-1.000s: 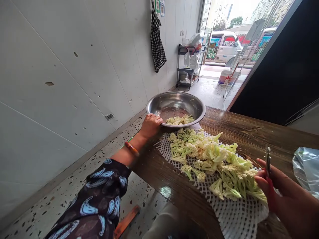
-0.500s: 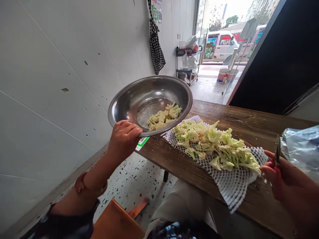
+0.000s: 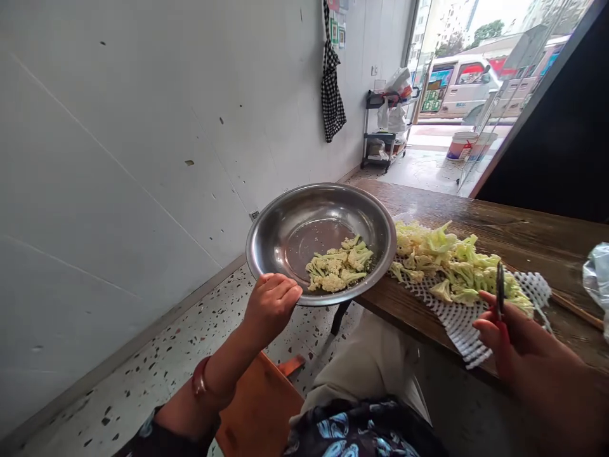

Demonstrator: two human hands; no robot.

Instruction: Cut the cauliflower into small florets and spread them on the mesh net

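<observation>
My left hand (image 3: 273, 308) is closed on the near rim of a wide steel basin (image 3: 309, 238), which sits at the table's left end and partly overhangs it. Several cauliflower florets (image 3: 340, 263) lie together in the basin's lower right. Red-handled scissors (image 3: 500, 301) are held in my right hand (image 3: 528, 349), blades pointing up. Just beyond that hand, a pile of cut cauliflower (image 3: 451, 260) rests on white foam netting (image 3: 459, 333), whose near edge hangs over the table.
The dark wooden table (image 3: 537, 231) runs to the right, with clear plastic (image 3: 597, 276) at its edge. An orange stool (image 3: 259, 403) stands below on the speckled floor. A wheeled cart (image 3: 387, 130) and buckets (image 3: 461, 146) are near the glass door. A checked cloth (image 3: 332, 95) hangs on the wall.
The basin has come down and flatter, nearer to me, with my left hand still on its rim. My right hand with the scissors has moved left, in front of the netting. The view has turned left.
</observation>
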